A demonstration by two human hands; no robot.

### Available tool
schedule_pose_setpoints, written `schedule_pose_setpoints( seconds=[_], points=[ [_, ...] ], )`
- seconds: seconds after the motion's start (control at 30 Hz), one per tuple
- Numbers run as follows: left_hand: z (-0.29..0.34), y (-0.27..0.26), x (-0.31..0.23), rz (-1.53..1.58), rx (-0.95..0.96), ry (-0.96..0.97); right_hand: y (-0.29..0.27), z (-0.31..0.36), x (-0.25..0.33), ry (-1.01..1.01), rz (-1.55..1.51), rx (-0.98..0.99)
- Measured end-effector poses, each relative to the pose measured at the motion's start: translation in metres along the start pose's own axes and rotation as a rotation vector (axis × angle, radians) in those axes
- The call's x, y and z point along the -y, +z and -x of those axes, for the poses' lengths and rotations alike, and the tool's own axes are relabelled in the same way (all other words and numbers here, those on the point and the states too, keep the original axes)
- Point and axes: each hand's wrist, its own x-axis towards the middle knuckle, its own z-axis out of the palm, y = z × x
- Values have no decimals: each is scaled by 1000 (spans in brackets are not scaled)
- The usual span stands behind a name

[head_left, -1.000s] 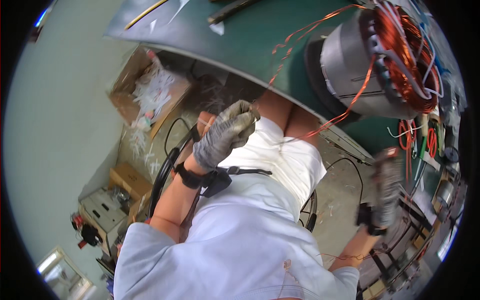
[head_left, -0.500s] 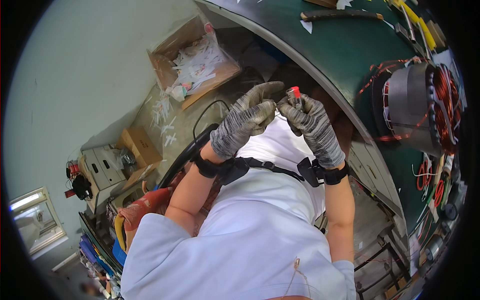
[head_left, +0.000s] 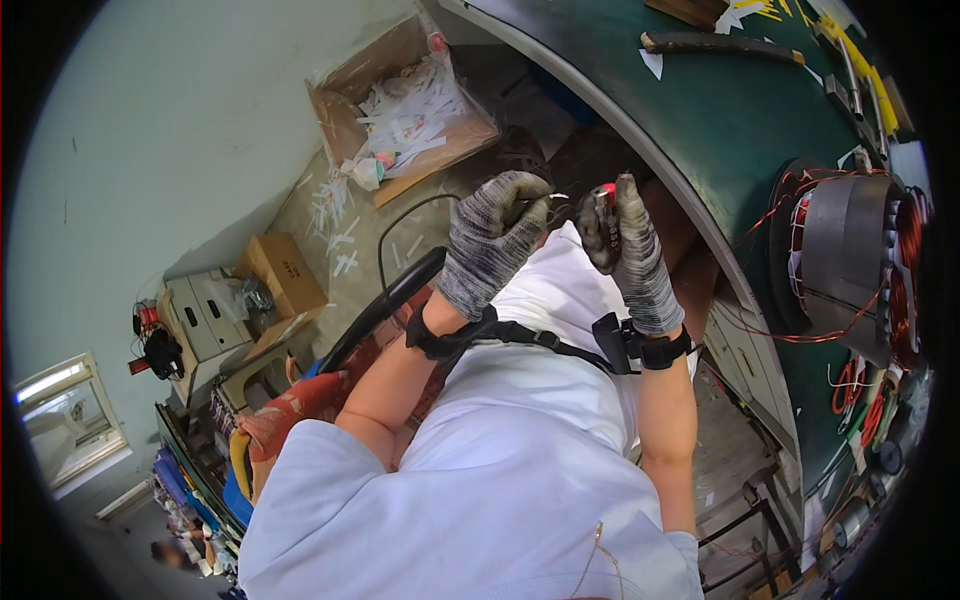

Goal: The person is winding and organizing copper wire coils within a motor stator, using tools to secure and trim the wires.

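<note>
green bench (head_left: 740,130) | motor stator (head_left: 850,265), dark rod (head_left: 720,45), paper scraps (head_left: 745,15)

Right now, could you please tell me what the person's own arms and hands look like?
Both hands wear grey, mottled knit work gloves: the left hand and the right hand. Each wrist carries a black band, the two joined by a black strap across the lap. Forearms are bare; short white sleeves cover the upper arms.

gloves (head_left: 490,250): grey knit cloth, rough | bench (head_left: 730,110): green, matt | stator (head_left: 850,265): grey metal, glossy copper wire
</note>
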Motion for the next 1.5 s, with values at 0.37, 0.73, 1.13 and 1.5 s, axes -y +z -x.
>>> schedule_pose_setpoints(
  seconds=[0.37, 0.73, 1.13, 1.5],
  points=[
    [-3, -6, 0, -221, -25, 226, 0, -23, -28, -485, 412, 23],
    [-1, -6, 6, -164, -6, 73, -1, -28, -37, -505, 357, 13],
    [-2, -1, 4, 59, -13, 65, -10, -31, -52, -622, 669, -44],
    [-1, 0, -4, 76, 3, -43, -8, -30, -42, -887, 748, 9]
  ],
)
